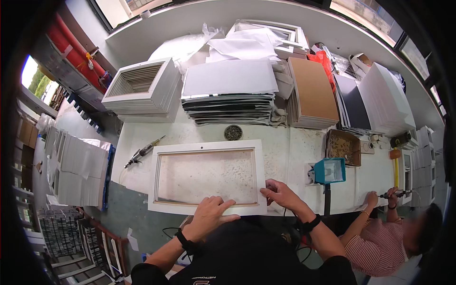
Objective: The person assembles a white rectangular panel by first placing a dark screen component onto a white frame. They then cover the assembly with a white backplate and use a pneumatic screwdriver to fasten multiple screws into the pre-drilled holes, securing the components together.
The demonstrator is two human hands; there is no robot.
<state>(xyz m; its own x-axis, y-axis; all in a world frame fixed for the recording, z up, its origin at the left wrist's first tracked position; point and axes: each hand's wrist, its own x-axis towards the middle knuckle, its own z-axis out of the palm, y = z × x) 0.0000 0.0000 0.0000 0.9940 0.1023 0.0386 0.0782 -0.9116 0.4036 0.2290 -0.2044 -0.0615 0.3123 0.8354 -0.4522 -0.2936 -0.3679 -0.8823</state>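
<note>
A white rectangular frame (207,148) lies on the white table in front of me, its inner edge lined with a tan strip. Over its near rail rests my left hand (211,216), open, with thumb and index finger apart. My right hand (283,194) has its thumb and curled fingers at the frame's right edge, near the front corner; part of the grip is hidden. A round tin of small metal pieces (233,133) stands just beyond the frame. To the left lies a power screwdriver (144,152).
Stacked white frames (142,90), white-topped sheets (229,78) and brown boards (313,90) line the table's back. Right of me are a teal lamp-like box (329,171) and a brown tray (343,148). A co-worker in a striped top (380,244) holds a tool at the far right.
</note>
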